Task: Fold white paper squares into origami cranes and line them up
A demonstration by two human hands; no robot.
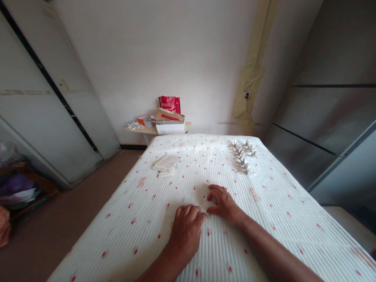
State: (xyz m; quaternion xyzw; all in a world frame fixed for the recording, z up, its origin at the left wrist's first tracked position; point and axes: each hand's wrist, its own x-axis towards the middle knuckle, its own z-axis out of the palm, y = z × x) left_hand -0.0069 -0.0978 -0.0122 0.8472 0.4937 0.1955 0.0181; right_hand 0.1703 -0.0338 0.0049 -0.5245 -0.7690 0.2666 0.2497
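A small folded piece of printed paper (205,204) lies on the bed between my hands. At its left corner, my left hand (187,226) has thumb and fingers closed on the edge. My right hand (225,206) grips the opposite side, fingers curled over and thumb at the near edge. Part of the paper is hidden under the fingers. Farther off to the left rests a loose stack of printed paper sheets (167,163). Several folded paper cranes (241,160) stand grouped on the far right of the bed.
The ribbed white bed cover (141,219) has red spots. Beyond it, a small table (148,130) by the wall carries a white box (170,128), cardboard, a red bag (169,104) and small white pieces. Grey cabinets (329,113) flank the right side.
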